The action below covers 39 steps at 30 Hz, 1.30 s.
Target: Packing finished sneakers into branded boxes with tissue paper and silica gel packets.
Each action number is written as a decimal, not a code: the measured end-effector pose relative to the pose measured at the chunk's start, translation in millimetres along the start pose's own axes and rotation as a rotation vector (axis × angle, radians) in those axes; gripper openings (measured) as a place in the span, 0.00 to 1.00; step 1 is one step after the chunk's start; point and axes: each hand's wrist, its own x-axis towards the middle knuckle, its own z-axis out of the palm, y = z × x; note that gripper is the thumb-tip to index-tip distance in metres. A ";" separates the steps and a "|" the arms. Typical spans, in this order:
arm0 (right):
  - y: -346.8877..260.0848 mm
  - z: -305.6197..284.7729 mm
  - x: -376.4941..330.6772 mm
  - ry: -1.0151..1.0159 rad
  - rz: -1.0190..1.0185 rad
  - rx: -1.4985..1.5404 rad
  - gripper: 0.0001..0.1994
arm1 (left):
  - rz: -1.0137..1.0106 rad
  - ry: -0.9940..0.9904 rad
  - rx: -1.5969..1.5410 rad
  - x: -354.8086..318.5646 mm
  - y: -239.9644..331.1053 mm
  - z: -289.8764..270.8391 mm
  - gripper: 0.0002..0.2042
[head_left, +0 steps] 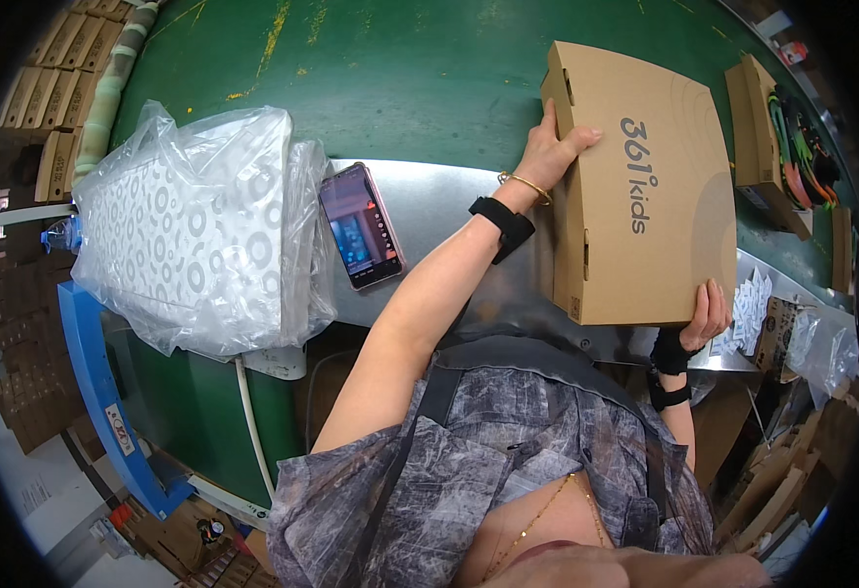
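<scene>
A closed brown cardboard shoebox [645, 186] with dark printing on its lid lies at the right, partly over the metal edge of the green work surface. My left hand [555, 152] holds its left side near the far end, the thumb lying over the lid. At the near right corner my right hand [711, 314] grips the box, fingers on the lid's edge; its thumb is hidden. Black bands circle both wrists. Left of my left forearm, a smartphone [361, 225] with a lit screen rests on the metal strip.
A stack of white patterned sheets [190, 230] in clear plastic stands at the left. Beyond the shoebox, an open carton [758, 147] holds colourful items. White labels [751, 309] and a clear bag [823, 348] lie at the right. A blue frame [101, 392] stands at lower left.
</scene>
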 end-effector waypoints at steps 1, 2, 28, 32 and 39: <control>0.2 -0.3 -0.1 0.000 0.000 -0.002 0.14 | 0.000 -0.002 -0.001 0.1 0.3 0.4 0.36; 0.5 -0.7 -0.3 0.001 0.000 -0.006 0.14 | 0.002 -0.005 -0.003 0.1 0.6 0.9 0.36; 1.1 0.1 -3.2 0.016 0.008 -0.002 0.13 | -0.042 -0.004 -0.011 -3.3 5.7 1.4 0.36; 1.4 -0.5 -3.6 0.010 0.008 0.001 0.13 | -0.041 -0.004 -0.035 -2.4 2.3 1.6 0.36; 2.5 0.1 -4.4 0.009 0.006 0.007 0.14 | -0.043 -0.004 -0.012 -2.9 6.1 1.5 0.35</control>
